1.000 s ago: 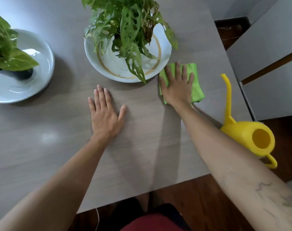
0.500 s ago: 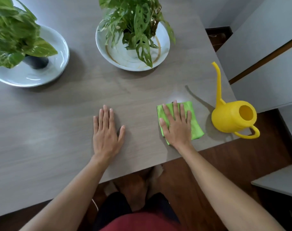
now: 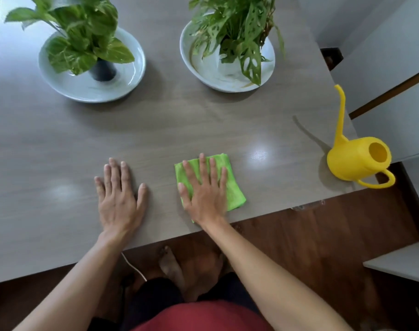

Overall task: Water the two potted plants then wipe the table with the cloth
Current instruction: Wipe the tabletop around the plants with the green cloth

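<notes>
Right hand (image 3: 204,194) presses flat, fingers spread, on the green cloth (image 3: 230,187); left hand (image 3: 120,199) lies open beside it on the table (image 3: 203,130).

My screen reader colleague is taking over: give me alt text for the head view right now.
The right hand presses flat on a folded green cloth near the table's front edge; the left hand rests flat beside it. Two potted plants in white dishes stand behind, a yellow watering can at right.

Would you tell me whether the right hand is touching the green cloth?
Touching. The head view shows the right hand lying flat on the green cloth, palm and fingers covering it.
</notes>
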`<state>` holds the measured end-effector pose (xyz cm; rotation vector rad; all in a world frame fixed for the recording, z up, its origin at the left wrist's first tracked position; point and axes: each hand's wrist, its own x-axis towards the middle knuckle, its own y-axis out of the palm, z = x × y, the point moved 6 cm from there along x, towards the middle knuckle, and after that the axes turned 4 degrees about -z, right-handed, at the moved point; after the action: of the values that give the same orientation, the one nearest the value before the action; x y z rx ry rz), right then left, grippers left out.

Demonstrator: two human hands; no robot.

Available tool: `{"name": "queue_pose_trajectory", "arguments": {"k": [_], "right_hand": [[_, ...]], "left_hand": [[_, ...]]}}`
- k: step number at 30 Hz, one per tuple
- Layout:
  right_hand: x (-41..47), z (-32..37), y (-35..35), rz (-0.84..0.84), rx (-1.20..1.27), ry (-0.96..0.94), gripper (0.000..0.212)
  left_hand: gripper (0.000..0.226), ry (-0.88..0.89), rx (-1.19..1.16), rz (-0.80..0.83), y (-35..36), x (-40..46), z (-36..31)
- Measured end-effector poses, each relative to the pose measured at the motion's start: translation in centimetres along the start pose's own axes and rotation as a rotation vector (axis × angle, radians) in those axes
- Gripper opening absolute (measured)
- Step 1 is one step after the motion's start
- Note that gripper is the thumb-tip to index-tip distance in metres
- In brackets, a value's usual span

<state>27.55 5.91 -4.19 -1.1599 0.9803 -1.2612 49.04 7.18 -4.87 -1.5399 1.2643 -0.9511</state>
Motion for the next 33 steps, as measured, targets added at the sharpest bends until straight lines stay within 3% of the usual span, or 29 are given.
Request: {"name": "queue_pose_trajectory", "arguments": {"k": [3, 9, 12, 15, 20, 33], "right_hand": [[-0.2, 3.4, 0.6, 0.029, 0.021, -0.024, 0.062], [0.6, 2.6, -0.6, 0.148, 0.099, -0.099, 0.064], [2.1, -0.8, -2.8, 0.055, 0.161, -0.138, 0.06], [4.4, -6.5, -3.4, 0.02, 0.182, -0.01, 0.059], [5.3, -10.9, -1.8, 0.038, 0.134, 0.029, 0.06], [4.9, -11.0, -1.3, -0.032, 0.105, 0.034, 0.055]], "left_hand": [[0.076, -0.002, -0.029, -0.002, 0.0, 0.1, 0.0], [0.079, -0.043, -0.113, -0.031, -1.0, 0.7, -1.3], [0.077, 0.034, -0.133, -0.055, -1.1, 1.1, -5.3], [0.077, 0.1, -0.113, -0.033, -0.2, 0.7, -10.5], [0.08, 0.017, -0.015, 0.081, 3.4, -0.8, -16.8], [0.073, 0.13, 0.109, 0.053, 4.0, -1.2, -14.7]]}}
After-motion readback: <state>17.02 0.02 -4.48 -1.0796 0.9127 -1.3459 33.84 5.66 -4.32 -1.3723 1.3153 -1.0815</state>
